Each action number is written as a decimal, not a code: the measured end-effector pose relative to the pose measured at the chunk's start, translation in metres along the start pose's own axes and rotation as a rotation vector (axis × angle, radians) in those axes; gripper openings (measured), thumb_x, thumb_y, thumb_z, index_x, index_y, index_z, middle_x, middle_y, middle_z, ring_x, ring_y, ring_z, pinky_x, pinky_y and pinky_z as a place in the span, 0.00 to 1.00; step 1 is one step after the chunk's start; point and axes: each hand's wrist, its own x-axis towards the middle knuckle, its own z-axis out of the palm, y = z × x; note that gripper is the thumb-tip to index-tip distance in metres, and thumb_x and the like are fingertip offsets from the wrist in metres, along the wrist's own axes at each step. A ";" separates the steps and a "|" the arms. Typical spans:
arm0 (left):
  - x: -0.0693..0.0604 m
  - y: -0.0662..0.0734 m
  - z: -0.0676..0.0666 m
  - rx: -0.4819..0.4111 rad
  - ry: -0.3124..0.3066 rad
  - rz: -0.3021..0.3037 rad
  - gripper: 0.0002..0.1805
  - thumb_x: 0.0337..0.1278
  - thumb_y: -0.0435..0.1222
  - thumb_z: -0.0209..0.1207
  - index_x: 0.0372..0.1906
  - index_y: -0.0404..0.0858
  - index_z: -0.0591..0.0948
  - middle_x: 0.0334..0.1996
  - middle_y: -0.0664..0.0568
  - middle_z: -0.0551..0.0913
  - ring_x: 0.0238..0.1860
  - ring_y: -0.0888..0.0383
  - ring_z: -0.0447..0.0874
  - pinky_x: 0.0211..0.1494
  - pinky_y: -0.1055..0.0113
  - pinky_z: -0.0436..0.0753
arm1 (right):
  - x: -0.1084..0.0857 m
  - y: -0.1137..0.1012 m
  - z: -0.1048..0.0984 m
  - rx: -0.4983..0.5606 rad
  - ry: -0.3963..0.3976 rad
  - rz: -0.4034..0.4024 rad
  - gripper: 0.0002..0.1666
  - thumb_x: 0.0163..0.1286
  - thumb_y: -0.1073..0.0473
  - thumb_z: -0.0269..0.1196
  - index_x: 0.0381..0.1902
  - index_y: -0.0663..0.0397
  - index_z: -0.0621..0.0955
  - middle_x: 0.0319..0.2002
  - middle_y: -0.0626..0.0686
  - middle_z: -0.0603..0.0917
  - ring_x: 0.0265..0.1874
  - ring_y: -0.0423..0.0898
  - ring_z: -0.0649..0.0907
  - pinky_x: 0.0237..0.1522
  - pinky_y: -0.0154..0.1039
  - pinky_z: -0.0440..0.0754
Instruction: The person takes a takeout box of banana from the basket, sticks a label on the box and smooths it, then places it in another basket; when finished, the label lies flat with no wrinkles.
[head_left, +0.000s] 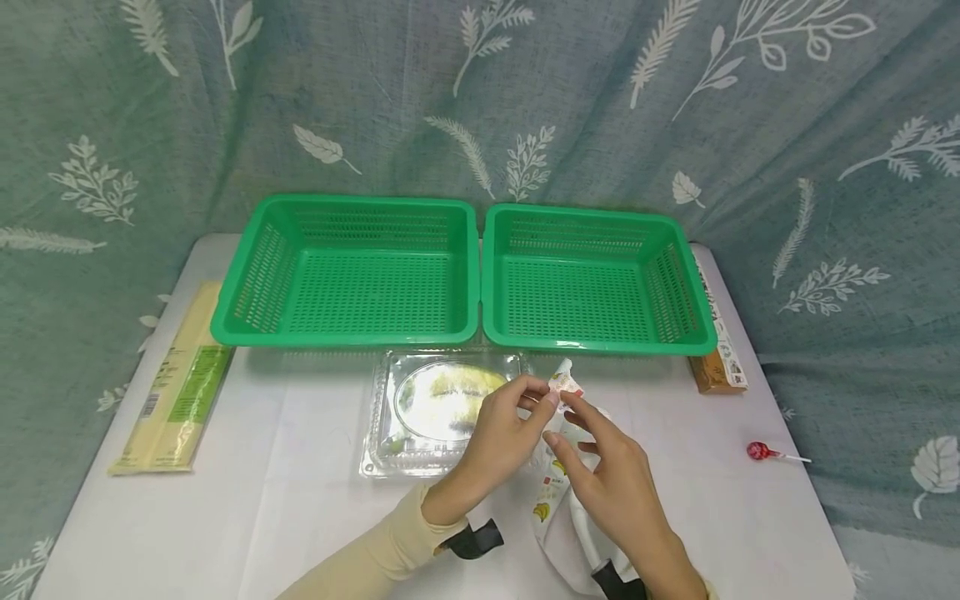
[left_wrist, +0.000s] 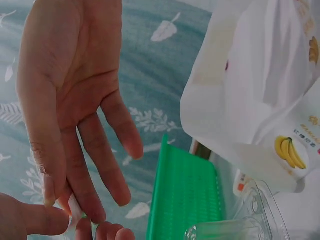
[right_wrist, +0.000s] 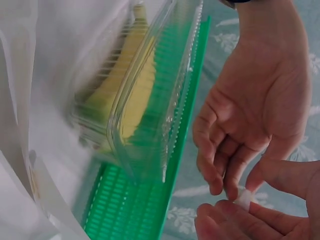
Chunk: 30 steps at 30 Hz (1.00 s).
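Observation:
My left hand (head_left: 501,437) pinches a small white printed piece (head_left: 565,382) between thumb and fingers. The index fingertip of my right hand (head_left: 618,483) touches its lower edge, with the thumb apart. In the right wrist view a bit of the white piece (right_wrist: 243,199) shows between both hands' fingertips. Below the hands is a white bag (head_left: 550,496) with banana prints; whether the piece joins it, I cannot tell. A clear plastic box (head_left: 378,417) beside my left hand has yellow-green bananas (right_wrist: 142,95) inside.
Two green baskets (head_left: 348,340) (head_left: 600,343) stand side by side at the back. A yellow packet (head_left: 176,383) lies at the left. A brown-and-white box (head_left: 718,371) stands by the right basket, and a red lollipop (head_left: 758,451) lies near the right edge.

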 end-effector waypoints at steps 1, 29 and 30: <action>0.000 0.000 -0.001 0.004 0.002 -0.003 0.13 0.70 0.41 0.57 0.48 0.37 0.84 0.43 0.46 0.88 0.45 0.53 0.85 0.43 0.70 0.83 | 0.000 -0.001 0.001 -0.001 -0.006 0.003 0.31 0.67 0.55 0.70 0.67 0.48 0.76 0.59 0.55 0.85 0.53 0.54 0.87 0.42 0.43 0.90; 0.002 -0.013 -0.019 -0.030 0.004 -0.064 0.11 0.71 0.39 0.57 0.47 0.36 0.83 0.40 0.44 0.88 0.40 0.51 0.88 0.39 0.67 0.85 | -0.004 -0.012 0.007 0.000 -0.056 -0.026 0.33 0.67 0.55 0.69 0.69 0.48 0.75 0.63 0.49 0.82 0.54 0.47 0.87 0.44 0.39 0.89; 0.002 -0.014 -0.020 -0.042 0.002 -0.063 0.12 0.71 0.39 0.57 0.47 0.35 0.83 0.40 0.43 0.88 0.40 0.50 0.88 0.39 0.67 0.85 | -0.004 -0.013 0.006 -0.004 -0.060 -0.025 0.32 0.68 0.54 0.69 0.68 0.47 0.75 0.62 0.48 0.83 0.54 0.47 0.87 0.44 0.39 0.89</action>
